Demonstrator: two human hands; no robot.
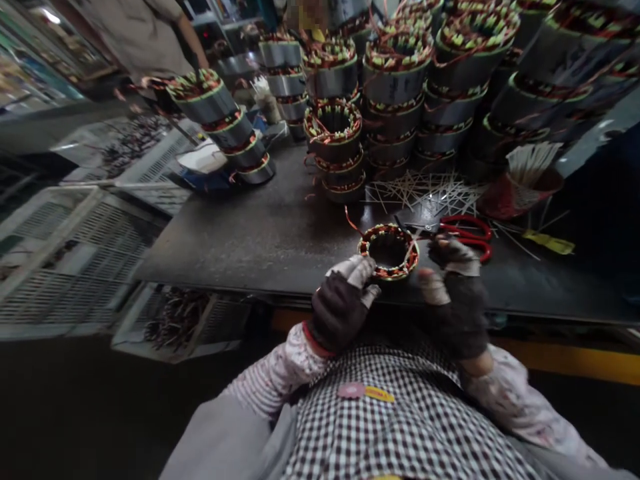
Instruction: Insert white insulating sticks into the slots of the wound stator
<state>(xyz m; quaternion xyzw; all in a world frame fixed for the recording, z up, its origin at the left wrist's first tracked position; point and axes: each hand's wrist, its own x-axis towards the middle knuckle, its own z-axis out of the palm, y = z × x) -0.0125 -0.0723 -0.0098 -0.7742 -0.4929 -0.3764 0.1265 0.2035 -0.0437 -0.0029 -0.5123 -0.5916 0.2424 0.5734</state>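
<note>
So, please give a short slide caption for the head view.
Gloved left hand and right hand hold a wound stator ring at the workbench edge, red scissors beside, stator stacks behind.

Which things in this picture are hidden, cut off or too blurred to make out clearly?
Head view only:
- Stator ring: its near rim is hidden by the left hand and right hand.
- Red scissors: blades too dark and blurred to tell open or closed.
- Stator stacks: the top ones are cut off by the frame edge.
- Person behind the table: cut off at the top edge.
</note>
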